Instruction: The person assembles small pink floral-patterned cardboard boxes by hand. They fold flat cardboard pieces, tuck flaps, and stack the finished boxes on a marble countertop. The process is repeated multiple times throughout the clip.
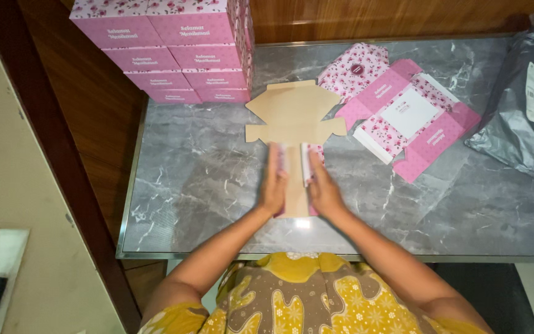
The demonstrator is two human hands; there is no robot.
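A flat die-cut cardboard box blank, brown on its upper inside face and pink flowered on the outside, is being folded at the middle of the grey marbled table. Its two long side panels are being raised and pressed toward each other by the left hand and the right hand, which are lying with flat, stretched fingers against the panels; nothing is being gripped inside the palms, the panels are only being pushed from outside. The step in hand is judged to be the forming of the side walls at the near end of the blank, while the wider flaps at twelve o'clock are being left flat. For the next move, it seems, the walls are needing to be held upright while the end flaps are being brought up and tucked. At two o'clock, another unfolded pink flowered blank with a white window panel is lying with its printed side up, apart from the hands. At eleven o'clock, a stack of finished pink boxes is standing closed, so their contents cannot be told. At three o'clock, a grey plastic mailing bag with a white label is resting closed, its contents being hidden.
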